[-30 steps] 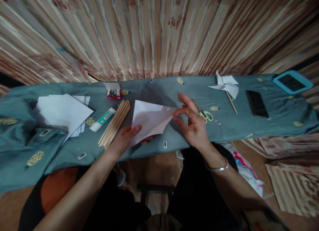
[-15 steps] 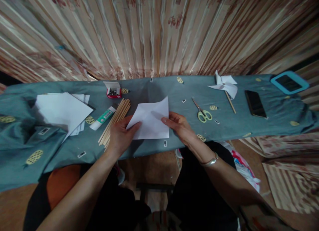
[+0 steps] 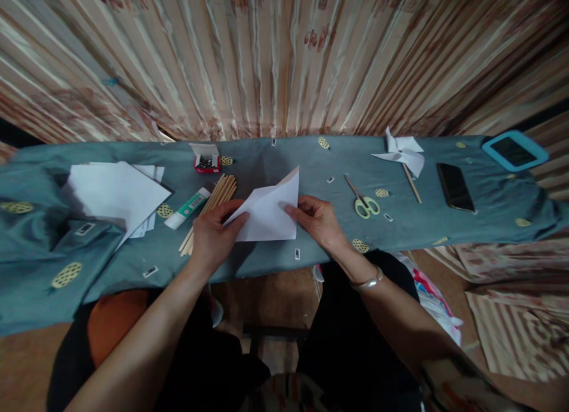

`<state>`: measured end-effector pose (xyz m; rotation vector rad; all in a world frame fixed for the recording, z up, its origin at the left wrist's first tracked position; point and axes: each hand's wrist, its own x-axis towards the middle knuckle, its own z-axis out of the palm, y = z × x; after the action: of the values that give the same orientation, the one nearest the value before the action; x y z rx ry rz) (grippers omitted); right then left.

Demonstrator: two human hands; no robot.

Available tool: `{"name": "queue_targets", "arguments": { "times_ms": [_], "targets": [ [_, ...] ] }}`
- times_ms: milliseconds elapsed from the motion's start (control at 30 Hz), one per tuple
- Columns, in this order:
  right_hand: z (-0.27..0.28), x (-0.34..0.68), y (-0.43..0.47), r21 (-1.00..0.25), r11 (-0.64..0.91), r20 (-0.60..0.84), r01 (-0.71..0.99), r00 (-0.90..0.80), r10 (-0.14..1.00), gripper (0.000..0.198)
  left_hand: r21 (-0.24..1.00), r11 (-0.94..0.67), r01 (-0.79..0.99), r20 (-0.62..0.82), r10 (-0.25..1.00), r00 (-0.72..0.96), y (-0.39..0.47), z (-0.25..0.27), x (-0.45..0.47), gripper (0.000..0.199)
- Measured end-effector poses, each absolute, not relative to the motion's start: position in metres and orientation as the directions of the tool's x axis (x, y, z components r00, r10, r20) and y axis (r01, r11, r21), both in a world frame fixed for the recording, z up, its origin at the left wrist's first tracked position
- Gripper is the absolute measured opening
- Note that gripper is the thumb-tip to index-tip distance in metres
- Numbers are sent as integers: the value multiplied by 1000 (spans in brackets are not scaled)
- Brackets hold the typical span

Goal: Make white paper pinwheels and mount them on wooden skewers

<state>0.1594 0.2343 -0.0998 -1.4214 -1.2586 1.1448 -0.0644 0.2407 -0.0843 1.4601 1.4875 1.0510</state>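
Between my hands, a white sheet of paper (image 3: 270, 216) is held up over the cloth-covered table, its top edge bent and one corner pointing upward. My left hand (image 3: 216, 229) pinches its left side, thumb on the near face. On the right side, my right hand (image 3: 316, 221) grips the edge between thumb and curled fingers. Just beyond my left hand lie several thin wooden sticks (image 3: 224, 189) and a green-and-white glue stick (image 3: 187, 208). Scissors (image 3: 364, 203) with pale green handles rest to the right of my right hand.
A stack of white paper (image 3: 113, 192) is at the left. A small red box (image 3: 207, 162) holding small dark pieces stands open at the back. Toward the right are a paper pinwheel (image 3: 406, 154) on a stick, a dark phone (image 3: 456, 187) and a blue-framed tablet (image 3: 515, 149). A curtain (image 3: 267, 62) hangs behind.
The paper has tilted and bent more along its top edge, with its upper right corner standing higher. Both hands have risen slightly and still grip it.
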Motion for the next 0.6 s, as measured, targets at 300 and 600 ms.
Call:
{"name": "queue_targets", "arguments": {
  "times_ms": [300, 600],
  "targets": [
    [-86, 290, 227, -157, -323, 161, 933, 347, 924, 23, 990, 63, 123, -47, 991, -125, 251, -88, -72, 32],
    [-101, 305, 211, 36, -287, 128, 957, 281, 951, 28, 993, 72, 96, -54, 982, -183, 254, -83, -73, 27]
  ]
}}
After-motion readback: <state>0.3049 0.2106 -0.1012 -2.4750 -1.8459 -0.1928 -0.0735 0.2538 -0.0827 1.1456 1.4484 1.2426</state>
